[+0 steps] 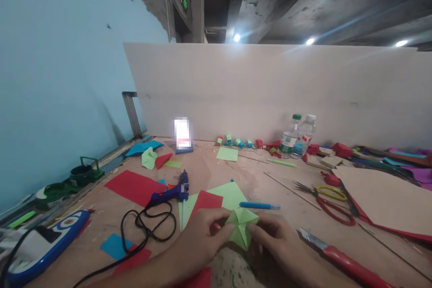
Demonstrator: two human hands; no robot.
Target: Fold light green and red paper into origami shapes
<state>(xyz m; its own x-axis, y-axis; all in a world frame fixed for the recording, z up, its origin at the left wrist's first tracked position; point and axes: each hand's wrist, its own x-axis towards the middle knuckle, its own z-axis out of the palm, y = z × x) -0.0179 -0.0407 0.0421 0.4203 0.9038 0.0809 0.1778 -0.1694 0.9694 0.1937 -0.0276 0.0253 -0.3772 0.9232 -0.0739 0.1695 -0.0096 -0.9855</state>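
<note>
A folded piece of light green paper [242,227], creased into a pointed, star-like shape, is held low in the middle of the view. My left hand [207,234] pinches its left side between thumb and fingers. On its right side my right hand [272,236] grips it in the same way, thumb on top. Just beyond the hands lie a blue pen [258,205], a flat green sheet [232,191] and a red paper piece [209,200] on that sheet.
A glue gun [168,193] with a looped black cord lies left. Scissors [332,202] and a red-handled knife [351,263] lie right. Bottles [288,139] and small paper cubes [238,142] stand by the back board. A lit phone [182,132] leans there too.
</note>
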